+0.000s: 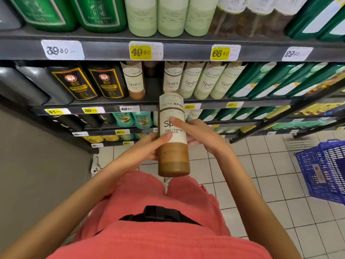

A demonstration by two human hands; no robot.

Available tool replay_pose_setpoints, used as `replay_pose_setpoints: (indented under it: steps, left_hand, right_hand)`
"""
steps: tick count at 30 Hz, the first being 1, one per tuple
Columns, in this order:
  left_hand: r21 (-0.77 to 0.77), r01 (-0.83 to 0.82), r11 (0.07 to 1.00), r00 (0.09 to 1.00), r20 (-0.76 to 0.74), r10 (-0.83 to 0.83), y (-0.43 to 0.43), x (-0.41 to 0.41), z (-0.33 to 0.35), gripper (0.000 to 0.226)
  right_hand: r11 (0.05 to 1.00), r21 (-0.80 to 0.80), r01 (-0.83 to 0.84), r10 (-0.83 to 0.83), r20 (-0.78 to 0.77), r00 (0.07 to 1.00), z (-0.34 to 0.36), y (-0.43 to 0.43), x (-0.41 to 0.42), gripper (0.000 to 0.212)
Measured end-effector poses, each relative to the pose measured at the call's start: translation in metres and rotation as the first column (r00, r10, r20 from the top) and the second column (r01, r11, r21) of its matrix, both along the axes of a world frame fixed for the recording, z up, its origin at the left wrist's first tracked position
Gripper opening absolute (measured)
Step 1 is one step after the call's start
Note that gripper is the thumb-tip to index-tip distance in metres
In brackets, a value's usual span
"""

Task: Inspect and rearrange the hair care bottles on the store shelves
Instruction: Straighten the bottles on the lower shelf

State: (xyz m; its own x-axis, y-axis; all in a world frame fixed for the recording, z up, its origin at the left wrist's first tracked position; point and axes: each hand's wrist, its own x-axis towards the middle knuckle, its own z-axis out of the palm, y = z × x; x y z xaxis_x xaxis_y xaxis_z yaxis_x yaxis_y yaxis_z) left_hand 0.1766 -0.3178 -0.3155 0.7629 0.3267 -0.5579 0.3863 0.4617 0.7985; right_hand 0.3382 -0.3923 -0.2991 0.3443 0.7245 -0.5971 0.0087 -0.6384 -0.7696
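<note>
Brown bottle [173,157] gripped by fingers [164,137] of left hand [147,147] and right hand [197,135]; dark shelves [186,52], white-tiled floor [261,174].

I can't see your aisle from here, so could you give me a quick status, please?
Left hand and right hand both gripping the brown cream-labelled plastic bottle. Held upright, off the dark shelf. Nothing blocking.

From my head, one wide camera faces forward and down, close to the shelves [112,51] and floor [261,174].
</note>
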Motion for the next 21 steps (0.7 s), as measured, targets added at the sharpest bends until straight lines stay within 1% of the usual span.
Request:
replay_pose_setpoints:
  steps: [2,4,7,9,11,12,13,14,16,17,18,19,21]
  left_hand:
    - [-0.191,-0.020,0.981,0.998,-0.069,0.007,0.001,0.003,0.002,0.067]
    - [-0.298,-0.090,0.950,0.987,-0.155,0.045,0.003,0.007,0.004,0.076]
    - [-0.354,-0.164,0.921,0.969,-0.234,0.083,0.004,0.011,0.007,0.080]
    - [-0.396,-0.178,0.901,0.968,-0.234,0.088,0.005,0.010,0.009,0.082]
    - [-0.416,-0.188,0.890,0.973,-0.202,0.111,0.004,0.008,0.007,0.079]
    - [-0.394,-0.194,0.898,0.974,-0.184,0.130,0.002,0.007,0.006,0.074]
    - [-0.335,-0.199,0.921,0.974,-0.174,0.147,0.000,0.006,0.004,0.066]
    - [-0.241,-0.204,0.949,0.972,-0.168,0.166,-0.004,0.005,0.000,0.054]
    - [-0.050,-0.245,0.968,0.962,-0.137,0.237,-0.010,0.005,-0.010,0.030]
    - [0.013,-0.281,0.960,0.952,-0.119,0.280,-0.013,0.004,-0.016,0.024]
    - [0.043,-0.311,0.949,0.944,-0.099,0.314,-0.014,0.004,-0.021,0.027]
    - [0.039,-0.332,0.942,0.940,-0.074,0.334,-0.015,0.003,-0.025,0.035]
    - [0.013,-0.353,0.935,0.935,-0.026,0.354,-0.017,0.003,-0.029,0.052]
  right_hand:
    - [0.992,-0.122,0.024,-0.032,-0.062,0.998,0.000,0.008,0.000,0.054]
    - [0.983,-0.179,0.045,-0.061,-0.086,0.994,-0.002,0.013,0.000,0.053]
    - [0.984,-0.174,0.030,-0.041,-0.057,0.998,-0.003,0.017,-0.002,0.050]
    - [0.984,-0.175,0.026,-0.034,-0.045,0.998,-0.003,0.018,-0.004,0.051]
    - [0.983,-0.178,0.043,-0.048,-0.023,0.999,-0.002,0.018,-0.006,0.052]
    - [0.984,-0.170,0.047,-0.050,-0.015,0.999,-0.003,0.016,-0.007,0.052]
    - [0.987,-0.153,0.045,-0.049,-0.023,0.999,-0.006,0.014,-0.008,0.051]
    - [0.992,-0.121,0.035,-0.042,-0.058,0.997,-0.009,0.011,-0.009,0.046]
    - [0.999,0.001,0.035,-0.034,-0.193,0.981,-0.014,0.004,-0.019,0.035]
    - [0.996,0.082,0.036,-0.017,-0.228,0.974,-0.017,0.001,-0.026,0.032]
    - [0.987,0.158,0.032,0.004,-0.220,0.975,-0.021,0.000,-0.031,0.029]
    - [0.976,0.215,0.028,0.016,-0.197,0.980,-0.024,0.001,-0.035,0.028]
    - [0.971,0.238,0.032,0.008,-0.167,0.986,-0.030,0.003,-0.039,0.033]
